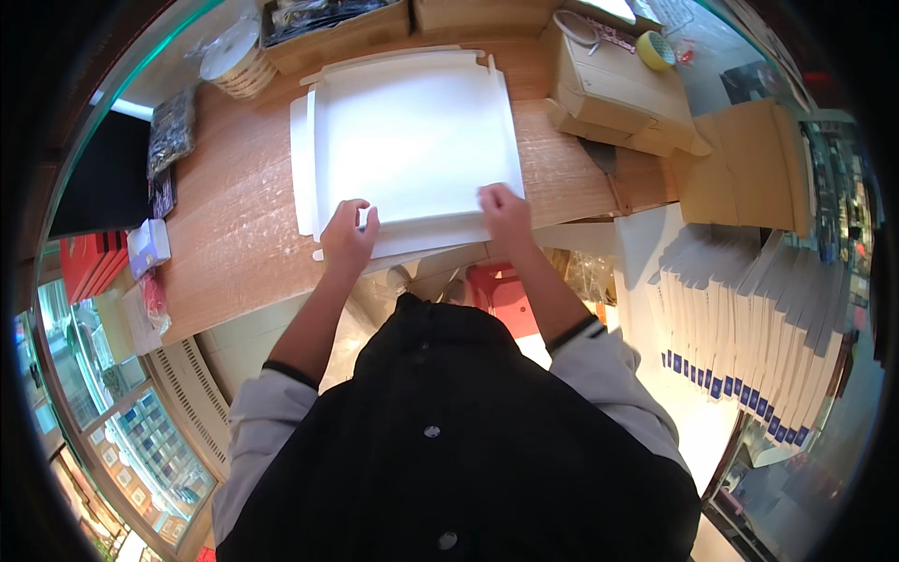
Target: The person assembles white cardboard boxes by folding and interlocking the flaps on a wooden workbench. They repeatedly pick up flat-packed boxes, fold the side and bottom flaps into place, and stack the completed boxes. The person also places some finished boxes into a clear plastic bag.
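Note:
A shallow white cardboard box [412, 140] lies unfolded face up on the wooden table, with low walls and flaps raised along its sides. My left hand [348, 236] is at its near left corner, fingers curled and thumb held apart, with a visible gap between them. At the near right corner, my right hand [506, 215] is closed against the box's edge; its fingertips are slightly blurred. The near flap [431, 232] runs between both hands along the table's front edge.
Brown cartons [623, 89] stand at the back right, with a yellow tape roll [655, 51] on top. A large spool [234, 61] and plastic-wrapped packets [172, 131] are at the left. White flat stacks [749, 318] stand at the right. A red stool [506, 295] sits below the table.

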Tool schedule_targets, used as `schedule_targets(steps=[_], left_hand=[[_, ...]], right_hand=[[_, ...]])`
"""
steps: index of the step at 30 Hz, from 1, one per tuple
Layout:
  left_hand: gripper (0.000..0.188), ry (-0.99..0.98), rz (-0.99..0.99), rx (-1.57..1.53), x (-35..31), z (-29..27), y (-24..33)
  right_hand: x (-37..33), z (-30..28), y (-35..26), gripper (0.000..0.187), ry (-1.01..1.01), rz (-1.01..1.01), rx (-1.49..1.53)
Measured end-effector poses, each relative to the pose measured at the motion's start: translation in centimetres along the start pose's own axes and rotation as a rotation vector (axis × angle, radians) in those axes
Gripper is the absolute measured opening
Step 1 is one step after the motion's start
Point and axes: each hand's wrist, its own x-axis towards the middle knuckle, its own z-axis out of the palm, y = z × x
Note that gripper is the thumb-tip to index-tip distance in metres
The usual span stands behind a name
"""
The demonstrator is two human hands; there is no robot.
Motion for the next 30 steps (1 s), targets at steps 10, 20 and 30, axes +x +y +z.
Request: schedule_targets(steps=[10, 20, 30], left_hand=[[0.021, -0.364, 0.343, 0.094, 0.5, 0.8, 5.0], [0.015, -0.269, 0.332, 0.030, -1.5, -5.5, 7.6], [0.016, -0.395, 0.220, 0.125, -3.1, -5.5, 8.8]], right_hand=[[-3.4, -5.4, 3.7, 0.027, -0.131, 0.160, 0.521], [-5.0, -6.7, 0.1, 0.014, -0.391, 0.079, 0.736], [-6.0, -7.5, -4.0, 0.012, -0.422, -0.464, -0.464]])
